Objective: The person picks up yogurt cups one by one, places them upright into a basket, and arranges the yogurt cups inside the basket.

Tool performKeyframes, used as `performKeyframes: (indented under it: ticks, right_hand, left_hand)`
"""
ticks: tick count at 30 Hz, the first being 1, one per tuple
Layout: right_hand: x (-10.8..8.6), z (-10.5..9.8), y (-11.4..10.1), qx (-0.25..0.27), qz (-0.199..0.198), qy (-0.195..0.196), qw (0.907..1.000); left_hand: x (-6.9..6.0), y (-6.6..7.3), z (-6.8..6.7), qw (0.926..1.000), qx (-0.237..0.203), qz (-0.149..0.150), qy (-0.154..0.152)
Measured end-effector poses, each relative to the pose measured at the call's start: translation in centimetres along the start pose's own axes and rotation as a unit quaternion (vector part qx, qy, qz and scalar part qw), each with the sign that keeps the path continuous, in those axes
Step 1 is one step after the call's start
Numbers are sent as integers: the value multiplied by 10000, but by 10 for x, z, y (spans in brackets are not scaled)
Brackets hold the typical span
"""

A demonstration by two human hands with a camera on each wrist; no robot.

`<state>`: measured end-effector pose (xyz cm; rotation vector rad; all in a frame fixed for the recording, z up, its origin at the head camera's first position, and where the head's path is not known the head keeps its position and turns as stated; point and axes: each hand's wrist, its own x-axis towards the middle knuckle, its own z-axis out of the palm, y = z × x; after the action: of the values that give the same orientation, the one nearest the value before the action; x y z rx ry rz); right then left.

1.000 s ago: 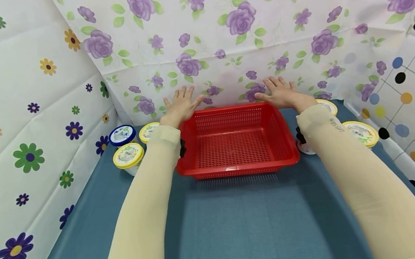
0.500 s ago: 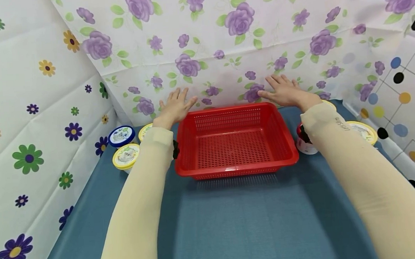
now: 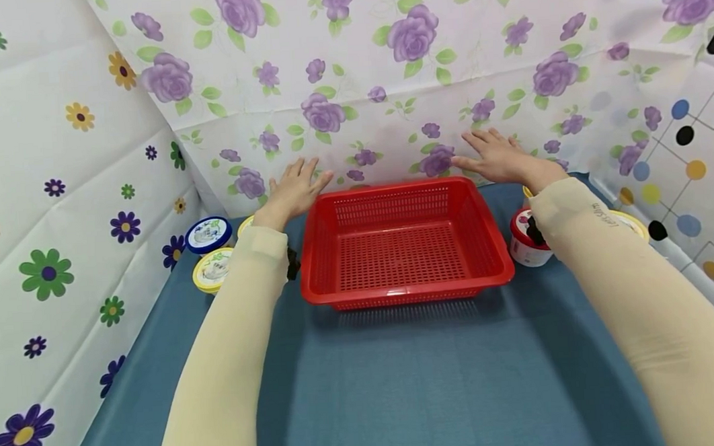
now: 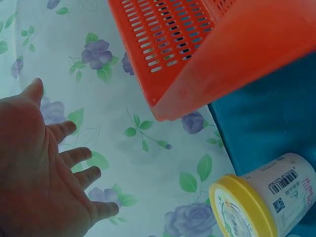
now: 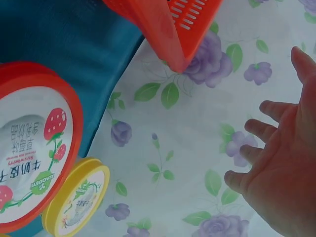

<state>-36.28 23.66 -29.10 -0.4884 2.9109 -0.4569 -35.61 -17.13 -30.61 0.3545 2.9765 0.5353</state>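
Note:
A red plastic basket (image 3: 403,292) with a slotted bottom stands in the middle of the table, with nothing in it. My left hand (image 3: 291,194) hovers past its far left corner, fingers spread and straight. Beyond the far right corner is my right hand (image 3: 502,158), also with extended fingers. Both hands are apart from the basket and hold nothing. By the left forearm stand a blue-lidded tub (image 3: 209,234) and a yellow-lidded tub (image 3: 211,270). Under the right wrist is a red-lidded tub (image 3: 531,251); its lid in the right wrist view shows strawberries.
Another yellow-lidded tub (image 3: 245,225) is partly hidden by the left arm. On the right, a yellow lid (image 3: 631,223) shows behind the sleeve. A flowered sheet (image 3: 376,134) hangs behind the blue tablecloth (image 3: 395,376), with patterned sheets at both sides.
My left hand has shifted left and slightly nearer, away from the basket's corner. My right hand has moved to the right, and more of the red-lidded tub shows. The basket stays put.

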Motion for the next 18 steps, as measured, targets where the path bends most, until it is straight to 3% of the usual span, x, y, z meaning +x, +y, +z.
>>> performKeyframes:
  ticks: [10, 18]
  right_hand:
    - [-6, 3, 10, 50, -155, -27, 9999]
    - [-15, 3, 23, 180, -197, 47, 9996]
  left_hand:
    - [-7, -5, 6, 9997, -213, 125, 73]
    - [-13, -11, 13, 9958, -888, 224, -5]
